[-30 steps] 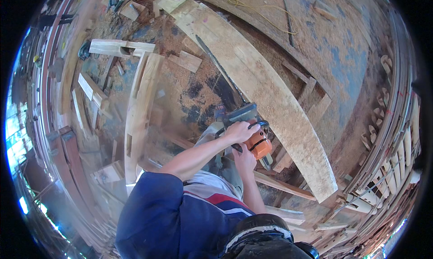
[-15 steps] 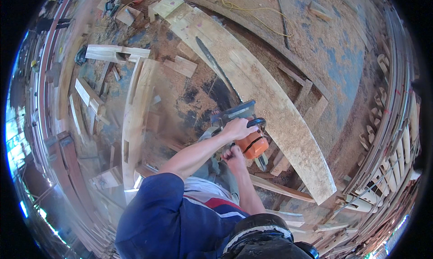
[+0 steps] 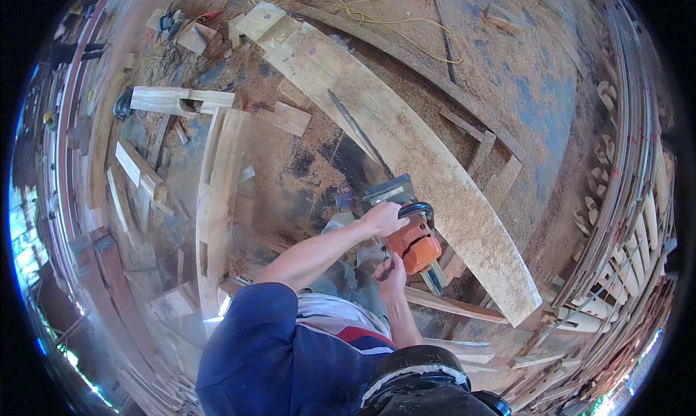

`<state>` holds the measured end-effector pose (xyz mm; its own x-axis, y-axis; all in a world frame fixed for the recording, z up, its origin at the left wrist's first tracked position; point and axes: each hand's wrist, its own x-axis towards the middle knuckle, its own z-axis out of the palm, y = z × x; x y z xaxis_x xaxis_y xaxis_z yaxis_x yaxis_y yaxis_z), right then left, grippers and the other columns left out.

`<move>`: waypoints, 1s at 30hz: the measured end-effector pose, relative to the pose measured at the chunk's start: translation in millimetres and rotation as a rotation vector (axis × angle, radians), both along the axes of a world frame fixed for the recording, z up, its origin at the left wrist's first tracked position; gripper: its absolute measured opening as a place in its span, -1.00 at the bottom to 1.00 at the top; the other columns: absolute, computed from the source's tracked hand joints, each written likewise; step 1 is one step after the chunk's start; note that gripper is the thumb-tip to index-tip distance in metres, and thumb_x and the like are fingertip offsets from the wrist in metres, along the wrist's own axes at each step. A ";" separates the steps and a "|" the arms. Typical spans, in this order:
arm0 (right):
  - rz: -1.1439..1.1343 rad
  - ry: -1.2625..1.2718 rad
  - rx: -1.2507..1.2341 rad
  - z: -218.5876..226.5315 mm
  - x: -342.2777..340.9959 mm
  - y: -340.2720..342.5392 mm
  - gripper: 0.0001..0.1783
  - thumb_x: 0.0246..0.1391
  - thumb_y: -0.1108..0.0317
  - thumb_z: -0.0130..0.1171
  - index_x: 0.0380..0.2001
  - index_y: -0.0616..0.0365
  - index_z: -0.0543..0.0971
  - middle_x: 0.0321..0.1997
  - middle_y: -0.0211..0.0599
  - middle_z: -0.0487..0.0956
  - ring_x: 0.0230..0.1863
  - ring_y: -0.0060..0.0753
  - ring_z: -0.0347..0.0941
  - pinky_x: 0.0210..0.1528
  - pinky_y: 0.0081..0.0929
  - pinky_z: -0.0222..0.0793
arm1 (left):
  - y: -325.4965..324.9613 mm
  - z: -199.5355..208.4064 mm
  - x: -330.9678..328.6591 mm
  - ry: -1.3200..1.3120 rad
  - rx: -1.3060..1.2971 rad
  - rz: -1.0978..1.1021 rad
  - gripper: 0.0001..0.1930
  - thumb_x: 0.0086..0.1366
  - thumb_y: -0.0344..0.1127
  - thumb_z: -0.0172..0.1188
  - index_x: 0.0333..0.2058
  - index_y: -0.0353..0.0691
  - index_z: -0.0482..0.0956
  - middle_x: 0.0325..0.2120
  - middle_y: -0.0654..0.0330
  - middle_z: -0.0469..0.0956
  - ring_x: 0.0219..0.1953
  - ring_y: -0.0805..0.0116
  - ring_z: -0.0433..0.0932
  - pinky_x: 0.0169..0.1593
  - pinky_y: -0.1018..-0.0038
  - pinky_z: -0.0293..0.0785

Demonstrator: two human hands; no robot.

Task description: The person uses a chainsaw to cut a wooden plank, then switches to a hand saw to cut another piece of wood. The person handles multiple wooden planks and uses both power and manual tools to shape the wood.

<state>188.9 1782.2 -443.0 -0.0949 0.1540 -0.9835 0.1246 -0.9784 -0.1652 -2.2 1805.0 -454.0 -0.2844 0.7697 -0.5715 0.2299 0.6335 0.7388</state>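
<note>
Head view: an orange and grey chainsaw [image 3: 409, 235] is seen just right of the frame's centre, its long dark bar [image 3: 357, 132] laid along the near edge of a broad, pale, curved wooden plank [image 3: 413, 162] that runs from the upper middle of the frame down to the lower right. The left hand [image 3: 383, 217] is wrapped closed around the saw's black front handle, and the right hand [image 3: 391, 275] is closed on the rear grip below the orange body.

The cut, as judged from these positions, is best made with both grips kept firm, the bar held flat to the line of the plank's edge, and the saw fed steadily rather than forced, so that the chain is not pinched by the curved wood. The feet should be kept out of the bar's line, since one shoe [image 3: 345, 197] is visible close beside the saw's body.

The plank is rough-sawn, light tan, dusted with sawdust and tapered to a blunt end at the lower right. It rests on low timber bearers above the sawdust-covered floor [image 3: 304, 162]. Paler offcut boards [image 3: 217, 198] lie at the left, well apart from the saw, and a yellow cord [image 3: 377, 17] trails across the upper middle.
</note>
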 end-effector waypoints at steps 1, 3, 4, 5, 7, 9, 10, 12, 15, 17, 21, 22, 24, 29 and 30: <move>0.033 0.102 0.021 14.4 4.4 0.5 -0.50 0.37 -0.04 -0.03 -0.63 -0.09 0.22 -0.69 -0.46 0.19 -0.64 -0.42 0.12 -0.47 -0.35 0.10 | -1.4 5.2 -7.0 -0.004 -0.006 -0.028 -0.48 0.27 0.07 0.26 -0.18 -0.39 0.70 -0.28 -0.26 0.67 -0.16 -0.22 0.67 -0.03 0.08 0.57; 0.066 0.280 0.085 38.9 3.2 -3.4 -0.51 0.37 -0.02 -0.04 -0.63 -0.10 0.21 -0.70 -0.47 0.18 -0.64 -0.42 0.12 -0.47 -0.35 0.10 | -9.9 21.2 -27.3 -0.098 0.007 0.020 -0.47 0.27 0.07 0.27 -0.21 -0.43 0.68 -0.30 -0.27 0.67 -0.18 -0.18 0.68 -0.07 0.10 0.56; 0.066 0.318 0.091 48.3 -1.9 -6.2 -0.51 0.36 0.01 -0.03 -0.65 -0.07 0.25 -0.70 -0.45 0.26 -0.62 -0.43 0.20 -0.45 -0.34 0.15 | -15.5 31.1 -38.4 -0.036 0.044 0.033 -0.50 0.26 0.06 0.28 -0.27 -0.41 0.69 -0.40 -0.23 0.66 -0.24 -0.18 0.68 -0.09 0.14 0.56; 0.174 0.237 0.146 52.9 -12.9 -9.3 -0.52 0.36 0.02 -0.03 -0.65 -0.05 0.29 -0.69 -0.43 0.29 -0.61 -0.43 0.23 -0.43 -0.34 0.17 | -23.1 39.9 -49.7 -0.039 0.044 0.054 -0.50 0.26 0.06 0.29 -0.27 -0.41 0.68 -0.41 -0.22 0.66 -0.26 -0.16 0.68 -0.11 0.15 0.55; 0.402 0.096 0.250 55.2 -40.0 -11.1 -0.53 0.35 0.06 -0.02 -0.65 0.00 0.38 -0.67 -0.40 0.37 -0.60 -0.43 0.29 -0.41 -0.35 0.20 | -37.2 47.2 -71.6 -0.032 0.087 0.100 -0.50 0.27 0.06 0.29 -0.27 -0.41 0.68 -0.43 -0.19 0.66 -0.30 -0.12 0.67 -0.13 0.18 0.55; 0.587 0.242 0.465 54.2 -57.4 -2.3 -0.59 0.35 0.14 -0.02 -0.53 0.11 0.55 -0.57 -0.37 0.50 -0.53 -0.44 0.37 -0.36 -0.41 0.25 | -39.2 36.6 -77.4 0.019 0.151 0.183 -0.53 0.28 0.03 0.26 -0.24 -0.38 0.66 -0.37 -0.18 0.66 -0.27 -0.10 0.68 -0.12 0.15 0.55; 0.475 0.217 0.499 56.9 -56.0 6.2 -0.59 0.37 0.12 0.00 -0.51 0.11 0.55 -0.58 -0.35 0.52 -0.51 -0.46 0.41 -0.36 -0.42 0.28 | -29.9 24.2 -74.1 0.061 0.327 0.268 -0.54 0.29 0.01 0.25 -0.21 -0.38 0.66 -0.33 -0.20 0.66 -0.22 -0.13 0.68 -0.09 0.12 0.55; 0.009 0.263 0.382 81.7 -10.9 30.2 -0.65 0.35 0.12 0.10 -0.46 0.11 0.53 -0.58 -0.33 0.56 -0.50 -0.44 0.46 -0.37 -0.39 0.34 | -6.3 -5.3 -48.2 0.041 0.270 0.313 -0.55 0.30 -0.01 0.21 -0.16 -0.36 0.66 -0.25 -0.24 0.66 -0.13 -0.19 0.68 -0.02 0.05 0.55; 0.128 -0.021 0.599 138.9 86.6 31.8 -0.75 0.30 0.16 0.17 -0.29 0.13 0.51 -0.40 -0.26 0.55 -0.31 -0.37 0.45 -0.22 -0.36 0.34 | 48.2 -40.2 -8.3 0.028 0.053 0.262 -0.52 0.32 0.01 0.15 -0.19 -0.40 0.66 -0.19 -0.31 0.65 -0.07 -0.22 0.65 0.01 -0.03 0.57; 0.362 -0.102 0.694 149.4 128.2 24.0 -0.73 0.26 0.18 0.21 -0.18 0.15 0.50 -0.29 -0.22 0.55 -0.19 -0.31 0.44 -0.12 -0.35 0.35 | 57.5 -39.0 8.9 0.026 -0.110 0.183 -0.53 0.29 0.02 0.20 -0.18 -0.36 0.67 -0.20 -0.25 0.68 -0.07 -0.16 0.68 0.04 -0.03 0.57; 0.940 -0.061 0.925 140.1 136.0 26.8 -0.56 0.18 0.22 0.29 0.05 0.18 0.47 -0.05 -0.13 0.55 0.05 -0.21 0.43 0.08 -0.31 0.35 | 8.9 8.6 13.3 -0.018 0.003 0.247 -0.51 0.26 0.08 0.25 -0.22 -0.33 0.69 -0.30 -0.19 0.69 -0.14 -0.17 0.68 -0.04 0.06 0.56; 1.113 -0.006 1.014 135.8 127.5 36.1 -0.50 0.16 0.23 0.32 0.11 0.18 0.47 0.01 -0.10 0.54 0.11 -0.18 0.43 0.13 -0.30 0.36 | -10.5 26.0 14.2 -0.042 0.026 0.260 -0.52 0.26 0.09 0.26 -0.22 -0.30 0.70 -0.31 -0.18 0.69 -0.14 -0.16 0.68 -0.05 0.06 0.56; 1.371 0.087 1.215 135.0 114.9 66.8 -0.38 0.13 0.25 0.36 0.22 0.20 0.45 0.13 -0.06 0.54 0.23 -0.13 0.42 0.23 -0.29 0.36 | -46.1 54.7 11.9 -0.054 0.028 0.321 -0.51 0.25 0.11 0.27 -0.22 -0.29 0.71 -0.31 -0.17 0.69 -0.15 -0.15 0.68 -0.07 0.06 0.55; 1.826 -0.068 1.120 102.0 102.7 171.0 -0.20 -0.13 -0.05 0.55 0.11 0.18 0.54 0.09 0.07 0.57 0.14 0.17 0.49 0.18 -0.09 0.40 | -67.6 85.4 6.2 -0.080 -0.049 0.437 -0.48 0.22 0.11 0.28 -0.16 -0.31 0.72 -0.29 -0.20 0.68 -0.14 -0.18 0.67 -0.04 0.05 0.55; 1.841 -0.034 0.913 85.6 96.1 194.6 -0.23 -0.11 -0.05 0.54 0.07 0.20 0.55 -0.01 0.08 0.61 0.05 0.19 0.53 0.10 -0.07 0.44 | -67.6 90.9 9.8 -0.056 -0.019 0.475 -0.48 0.22 0.11 0.28 -0.15 -0.31 0.72 -0.29 -0.21 0.68 -0.14 -0.19 0.66 -0.04 0.05 0.55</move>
<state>285.1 1976.8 -357.5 -0.6662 0.2618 -0.6983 0.6701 0.6210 -0.4065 7.6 1737.4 -363.1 -0.5712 0.5511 -0.6083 -0.1282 0.6722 0.7292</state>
